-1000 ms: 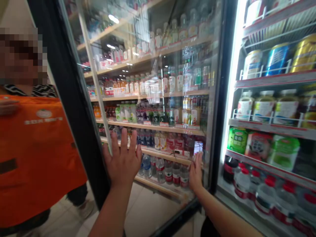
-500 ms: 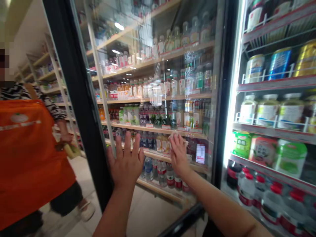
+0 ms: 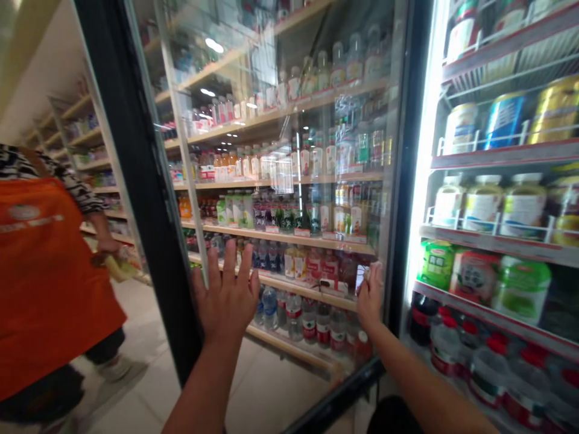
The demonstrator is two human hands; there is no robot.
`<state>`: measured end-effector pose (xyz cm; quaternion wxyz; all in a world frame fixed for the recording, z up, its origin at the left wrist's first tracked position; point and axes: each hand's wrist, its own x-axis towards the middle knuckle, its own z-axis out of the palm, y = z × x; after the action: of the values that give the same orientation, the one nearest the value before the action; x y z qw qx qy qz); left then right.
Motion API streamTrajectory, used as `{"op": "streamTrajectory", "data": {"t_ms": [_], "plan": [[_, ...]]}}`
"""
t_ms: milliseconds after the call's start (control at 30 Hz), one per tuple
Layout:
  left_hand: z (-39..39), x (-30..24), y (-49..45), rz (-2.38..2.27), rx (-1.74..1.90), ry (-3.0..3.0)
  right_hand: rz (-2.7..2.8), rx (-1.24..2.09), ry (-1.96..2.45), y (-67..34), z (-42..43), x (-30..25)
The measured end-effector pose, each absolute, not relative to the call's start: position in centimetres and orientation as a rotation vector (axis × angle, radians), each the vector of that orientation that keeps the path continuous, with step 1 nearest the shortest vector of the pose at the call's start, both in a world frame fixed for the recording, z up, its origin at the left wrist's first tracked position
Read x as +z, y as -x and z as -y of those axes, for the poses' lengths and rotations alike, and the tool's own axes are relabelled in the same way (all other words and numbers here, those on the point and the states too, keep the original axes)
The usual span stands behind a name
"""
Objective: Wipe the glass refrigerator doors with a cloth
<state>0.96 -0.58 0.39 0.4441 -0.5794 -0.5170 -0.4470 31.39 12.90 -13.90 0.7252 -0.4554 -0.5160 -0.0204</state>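
My left hand [image 3: 229,298] lies flat with fingers spread against the glass door [image 3: 129,175], beside its black left frame edge. My right hand [image 3: 371,298] is closed round a crumpled pale cloth [image 3: 378,271] and presses it to the glass near the door's right edge. Only part of the cloth shows past the fingers. Through the pane stand wooden shelves of bottled drinks, mixed with bright reflections.
To the right is a lit fridge with cans [image 3: 504,120], white-capped bottles [image 3: 483,202], pouches [image 3: 477,280] and red-capped bottles [image 3: 486,367]. A person in an orange apron [image 3: 54,283] stands left, holding a yellowish cloth [image 3: 120,267]. Pale floor tiles [image 3: 154,343] lie below.
My right hand has slid right across the glass with the cloth, from the middle to near the right edge. My left hand stays on the glass. The person in the apron has shifted left.
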Motion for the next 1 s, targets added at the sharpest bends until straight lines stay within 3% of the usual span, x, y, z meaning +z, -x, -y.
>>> {"op": "streamTrajectory", "data": {"t_ms": [233, 400, 567, 700, 833, 1000], "plan": [[0.9, 0.4, -1.2, 1.289, -1.106, 1.451, 1.680, -0.276, 0.882, -24.8, -8.0, -18.3], [1.1, 0.5, -1.3, 1.291, -1.066, 1.433, 1.959, -0.529, 0.676, -20.3, -5.5, -13.3], [1.0, 0.4, -1.2, 1.282, -1.061, 1.423, 1.863, -0.549, 0.650, -19.6, -6.2, -4.3], [0.8, 0.3, -1.0, 1.274, -1.015, 1.376, 1.670, -0.466, 0.719, -22.5, -8.7, -0.2], [0.6, 0.3, -0.9, 1.256, -0.982, 1.344, 1.436, -0.330, 0.753, -28.0, -12.3, -0.1], [0.8, 0.3, -1.0, 1.267, -1.006, 1.382, 1.152, -0.109, 0.975, -33.5, -14.9, -5.1]]}}
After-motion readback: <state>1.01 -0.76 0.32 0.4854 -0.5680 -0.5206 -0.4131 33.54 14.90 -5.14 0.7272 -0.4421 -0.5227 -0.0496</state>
